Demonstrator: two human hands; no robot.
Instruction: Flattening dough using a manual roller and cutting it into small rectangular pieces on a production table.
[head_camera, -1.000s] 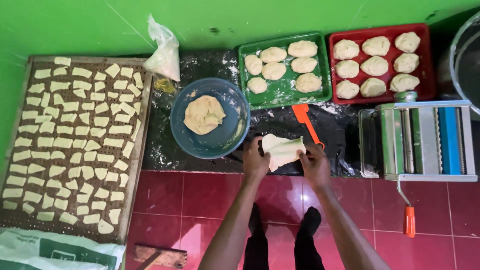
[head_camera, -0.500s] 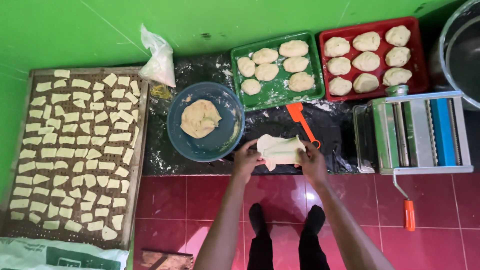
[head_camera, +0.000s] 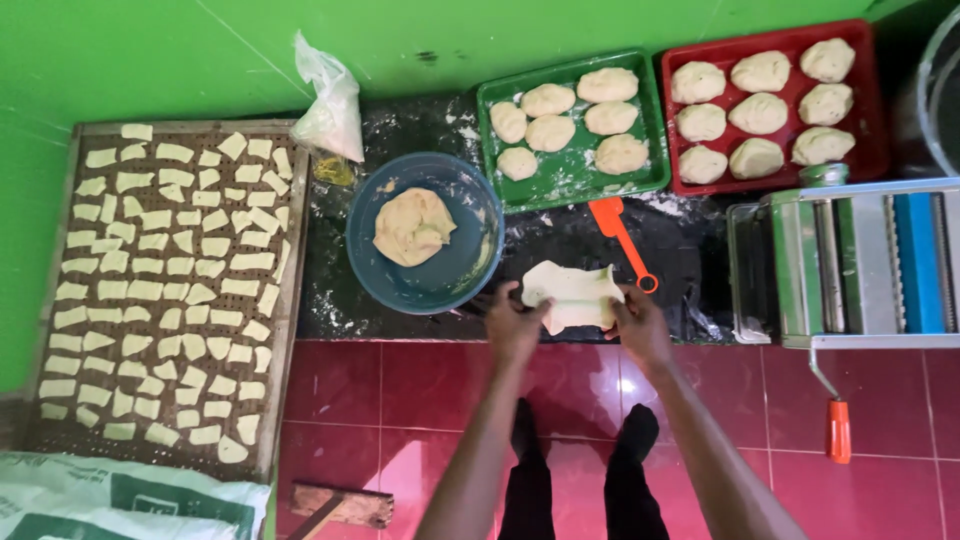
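Both hands (head_camera: 515, 325) (head_camera: 640, 325) barely shifted, pale dough sheet (head_camera: 572, 295) folded, rumpled

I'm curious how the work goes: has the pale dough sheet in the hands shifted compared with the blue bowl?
No. The dough sheet lies just right of the blue bowl, as before; only the camera shifted.

At centre, a dough sheet (head_camera: 572, 296) held flat between left hand (head_camera: 515, 325) and right hand (head_camera: 640, 325), over a floured mat (head_camera: 560, 235) on the floor. Just left of the sheet, a bowl (head_camera: 470, 270) with a dough lump (head_camera: 412, 227) in it. Behind the bowl, a bag (head_camera: 328, 102) by the wall. Far left, a rack (head_camera: 290, 300) covered with rows of cut pieces (head_camera: 160, 290). Behind the sheet, a tray (head_camera: 570, 172) of dough balls; right of it, a second tray (head_camera: 672, 150) likewise filled. Between first tray and sheet, a scraper (head_camera: 618, 235). Right of the hands, a pasta roller (head_camera: 860, 262), crank (head_camera: 832, 420) hanging toward the near side. Near left corner, a sack (head_camera: 120, 500).
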